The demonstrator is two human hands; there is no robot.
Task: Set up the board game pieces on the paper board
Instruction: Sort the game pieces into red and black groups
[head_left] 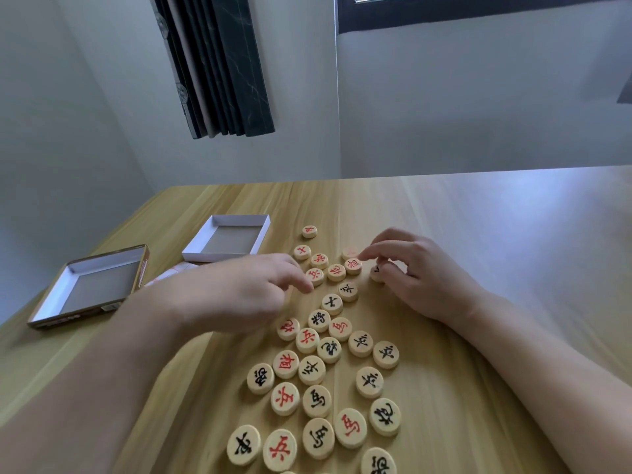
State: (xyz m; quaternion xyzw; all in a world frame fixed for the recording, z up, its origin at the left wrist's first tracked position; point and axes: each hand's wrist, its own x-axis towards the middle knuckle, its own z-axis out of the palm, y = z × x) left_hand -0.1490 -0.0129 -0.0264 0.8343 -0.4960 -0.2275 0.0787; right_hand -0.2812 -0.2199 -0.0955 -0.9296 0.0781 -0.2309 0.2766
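Wooden pieces [329, 350] lie scattered between both hands; right hand [415, 275] grip pinches one piece [376, 273], left hand [239, 295] grip loose, empty.

Head view: soft daylight, even exposure, wide-angle distortion.
Light enters from the window [478, 5] at top right and falls diffuse on the grey walls; no hard shadows. The wooden table [496, 234] shows a pale bluish-white sheen across its far right part, washing out the grain there. Faint soft shadows lie under the forearms and beside the round pieces [328, 371]. Left hand [239, 295] is slightly motion-blurred, esp. at the fingertips; right hand [420, 271] is sharper. Near pieces read crisp, far ones softer. Wall edges and the dark curtain [219, 63] lean and splay toward the frame borders, i.e. lens distortion. Slight compression softness overall.
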